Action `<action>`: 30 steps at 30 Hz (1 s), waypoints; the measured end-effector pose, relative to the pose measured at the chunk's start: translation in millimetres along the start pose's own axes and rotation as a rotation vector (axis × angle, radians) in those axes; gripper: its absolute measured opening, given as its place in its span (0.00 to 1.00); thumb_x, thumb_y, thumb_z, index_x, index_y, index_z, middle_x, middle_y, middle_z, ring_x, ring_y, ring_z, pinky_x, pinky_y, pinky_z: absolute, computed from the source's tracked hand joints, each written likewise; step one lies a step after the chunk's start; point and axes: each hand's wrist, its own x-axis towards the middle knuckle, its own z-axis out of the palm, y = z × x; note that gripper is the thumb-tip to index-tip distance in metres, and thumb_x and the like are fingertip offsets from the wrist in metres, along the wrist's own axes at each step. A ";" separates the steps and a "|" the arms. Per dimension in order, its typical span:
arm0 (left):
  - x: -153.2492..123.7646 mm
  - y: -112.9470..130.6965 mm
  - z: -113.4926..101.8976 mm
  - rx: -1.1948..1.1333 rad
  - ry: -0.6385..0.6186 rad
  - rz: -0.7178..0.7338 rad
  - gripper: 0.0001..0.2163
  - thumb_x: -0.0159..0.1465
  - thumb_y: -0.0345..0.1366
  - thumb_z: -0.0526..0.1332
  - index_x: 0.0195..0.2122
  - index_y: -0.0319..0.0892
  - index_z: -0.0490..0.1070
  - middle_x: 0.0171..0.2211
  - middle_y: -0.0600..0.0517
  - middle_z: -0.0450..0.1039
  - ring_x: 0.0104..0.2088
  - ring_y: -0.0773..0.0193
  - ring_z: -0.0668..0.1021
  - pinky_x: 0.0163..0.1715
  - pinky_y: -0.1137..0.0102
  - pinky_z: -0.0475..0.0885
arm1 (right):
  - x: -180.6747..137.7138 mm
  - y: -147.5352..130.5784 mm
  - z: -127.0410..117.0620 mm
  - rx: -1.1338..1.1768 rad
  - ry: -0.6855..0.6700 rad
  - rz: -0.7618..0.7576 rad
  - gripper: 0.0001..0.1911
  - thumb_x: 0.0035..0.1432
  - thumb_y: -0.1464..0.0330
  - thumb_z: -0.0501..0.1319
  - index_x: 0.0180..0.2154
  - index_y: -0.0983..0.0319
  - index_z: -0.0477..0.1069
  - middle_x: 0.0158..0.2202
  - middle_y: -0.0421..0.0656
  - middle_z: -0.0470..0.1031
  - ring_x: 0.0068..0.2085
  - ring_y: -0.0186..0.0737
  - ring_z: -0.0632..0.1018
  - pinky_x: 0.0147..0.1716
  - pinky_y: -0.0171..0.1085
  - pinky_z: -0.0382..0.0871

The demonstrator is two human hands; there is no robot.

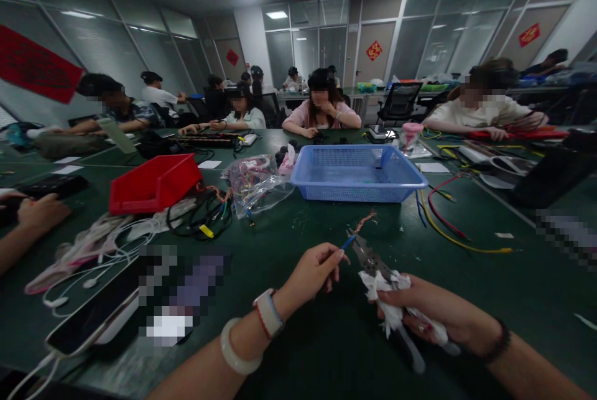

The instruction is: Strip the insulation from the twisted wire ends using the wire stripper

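Note:
My left hand [311, 274] pinches a short blue wire [347, 242] between thumb and fingers. Its bare copper strands [364, 222] stick up past the tool's jaws. My right hand [431, 310] grips a wire stripper [370, 260], its handles wrapped in white tissue [381, 285]. The stripper's jaws meet the wire just beyond my left fingertips. Both hands hover over the dark green table [298, 338].
A blue plastic basket [357, 173] stands beyond my hands, a red bin [153, 184] to the left. Bagged wires [255, 183], black cables [200, 218], white earphones [100, 251] and a phone [93, 319] lie left. Yellow and red wires [450, 229] trail right. People sit around the table; another person's hand [40, 213] rests far left.

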 end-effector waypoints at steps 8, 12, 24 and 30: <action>-2.7 1.9 0.3 0.053 -0.005 -0.055 0.16 0.65 0.48 0.53 0.35 0.39 0.70 0.16 0.62 0.60 0.12 0.76 0.62 0.13 0.79 0.56 | -2.1 -3.0 4.6 0.139 -0.041 0.014 0.20 0.51 0.60 0.66 0.39 0.68 0.69 0.33 0.47 0.78 0.19 0.29 0.74 0.16 0.28 0.70; -1.8 0.2 0.6 0.041 0.025 -0.044 0.15 0.65 0.47 0.52 0.33 0.40 0.69 0.16 0.62 0.59 0.13 0.75 0.62 0.13 0.78 0.58 | -4.1 -2.9 0.9 0.175 -0.089 0.037 0.22 0.52 0.60 0.65 0.44 0.68 0.66 0.40 0.53 0.78 0.27 0.39 0.80 0.18 0.31 0.74; -1.7 4.0 -3.2 0.009 0.094 -0.004 0.15 0.65 0.46 0.53 0.36 0.39 0.70 0.18 0.61 0.56 0.17 0.74 0.59 0.17 0.77 0.53 | -31.0 -22.3 -25.9 -0.239 -0.107 -0.031 0.21 0.57 0.54 0.59 0.38 0.68 0.69 0.23 0.44 0.75 0.23 0.38 0.78 0.18 0.30 0.71; -2.5 4.4 -1.1 0.020 0.046 -0.022 0.14 0.63 0.45 0.55 0.35 0.38 0.70 0.18 0.61 0.57 0.18 0.73 0.60 0.19 0.76 0.54 | -33.2 -37.8 -35.5 -0.608 0.342 -0.323 0.19 0.61 0.55 0.53 0.43 0.65 0.67 0.29 0.47 0.78 0.30 0.41 0.80 0.31 0.39 0.75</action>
